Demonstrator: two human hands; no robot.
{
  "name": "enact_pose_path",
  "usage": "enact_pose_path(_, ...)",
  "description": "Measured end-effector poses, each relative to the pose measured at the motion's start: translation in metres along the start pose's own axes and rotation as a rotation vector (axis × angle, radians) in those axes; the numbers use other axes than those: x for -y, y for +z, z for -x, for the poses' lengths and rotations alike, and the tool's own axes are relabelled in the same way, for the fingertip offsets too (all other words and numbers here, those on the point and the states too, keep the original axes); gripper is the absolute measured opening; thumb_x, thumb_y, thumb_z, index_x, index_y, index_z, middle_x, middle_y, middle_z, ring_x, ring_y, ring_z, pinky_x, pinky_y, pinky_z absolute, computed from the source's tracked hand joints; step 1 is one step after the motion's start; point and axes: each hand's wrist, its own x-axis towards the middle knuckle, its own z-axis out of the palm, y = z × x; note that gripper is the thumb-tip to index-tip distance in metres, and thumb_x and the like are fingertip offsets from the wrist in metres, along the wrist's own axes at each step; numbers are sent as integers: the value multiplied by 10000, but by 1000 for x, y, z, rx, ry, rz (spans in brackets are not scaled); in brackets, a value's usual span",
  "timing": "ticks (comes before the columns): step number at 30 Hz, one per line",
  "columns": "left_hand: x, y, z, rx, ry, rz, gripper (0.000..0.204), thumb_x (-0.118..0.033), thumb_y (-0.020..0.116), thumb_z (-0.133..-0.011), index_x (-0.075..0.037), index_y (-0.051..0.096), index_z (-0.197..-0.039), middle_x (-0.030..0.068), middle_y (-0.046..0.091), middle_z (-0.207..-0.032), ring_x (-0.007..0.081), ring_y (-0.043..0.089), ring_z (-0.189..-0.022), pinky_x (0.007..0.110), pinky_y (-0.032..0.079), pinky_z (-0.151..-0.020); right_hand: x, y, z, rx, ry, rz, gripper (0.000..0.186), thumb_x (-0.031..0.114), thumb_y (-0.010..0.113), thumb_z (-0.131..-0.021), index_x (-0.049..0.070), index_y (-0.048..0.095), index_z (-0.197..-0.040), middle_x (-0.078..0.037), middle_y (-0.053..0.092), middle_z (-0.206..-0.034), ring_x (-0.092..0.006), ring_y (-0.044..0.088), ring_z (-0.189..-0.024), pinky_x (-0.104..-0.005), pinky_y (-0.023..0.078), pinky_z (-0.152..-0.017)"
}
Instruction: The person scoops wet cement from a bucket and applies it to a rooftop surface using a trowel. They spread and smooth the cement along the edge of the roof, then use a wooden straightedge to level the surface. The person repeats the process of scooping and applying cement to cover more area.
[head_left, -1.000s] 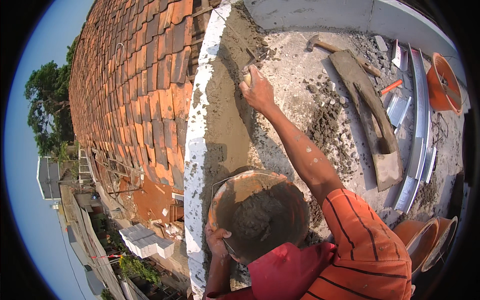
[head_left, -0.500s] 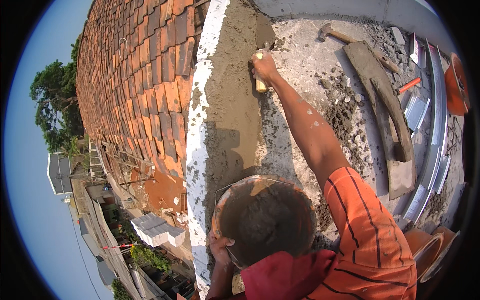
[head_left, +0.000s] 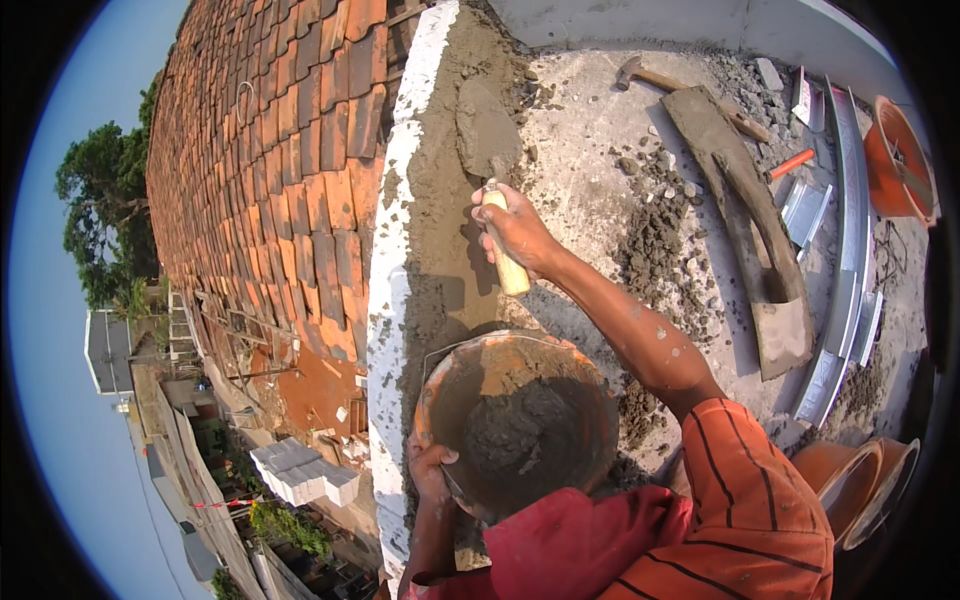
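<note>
Drawn back since the earlier frame, the right hand [head_left: 518, 235] and pointing trowel [head_left: 488, 135] lie nearer the bucket [head_left: 505, 368]. Head view: right fingers wrap the wooden handle [head_left: 513, 273]; the blade lies over the mortar strip [head_left: 440, 225]; left hand [head_left: 432, 475], fingers curled, clasps the bucket's rim.

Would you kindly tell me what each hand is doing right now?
Left hand: closed on the bucket at its rim.
Right hand: closed around the trowel handle.
</note>
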Motion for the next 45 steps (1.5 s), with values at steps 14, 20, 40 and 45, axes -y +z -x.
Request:
enact_pose_path(14, 4, -5, 0, -160, -63, -39, 363, 91, 566, -620, 42, 614, -977, 83, 595, -888, 153, 531, -656, 269, 457, -699, 163, 7, -13, -374, -809, 93, 415, 125, 558, -835, -20, 424, -1200, -128, 558, -866, -191, 593, -668, -338, 535, -580)
enact_pose_path(20, 17, -21, -12, 31, 83, -192, 549, 105, 548, -605, 32, 534, -1149, 95, 592, -995, 138, 548, -720, 248, 459, -667, 152, -4, -96, -1060, -709, 599, 592, 167, 595, -840, -57, 352, -1330, -278, 608, -1015, -406, 636, -868, -453, 502, -798)
enact_pose_path(40, 19, -31, -4, -67, 106, -321, 357, 61, 551, -616, 36, 625, -965, 108, 596, -1029, 192, 562, -876, 305, 458, -793, 58, -68, -182, -254, -63, 86, 161, 195, 534, -921, 34, 531, -918, -39, 538, -647, -124, 527, -465, -273, 489, -404)
enact_pose_path(45, -5, 12, 0, -91, 41, -224, 572, 51, 482, -598, 15, 516, -1169, 90, 607, -898, 162, 579, -719, 247, 485, -663, 70, -35, -152, -140, -187, 63, 149, 148, 517, -938, 55, 490, -1052, -29, 537, -786, -99, 532, -499, -271, 501, -407)
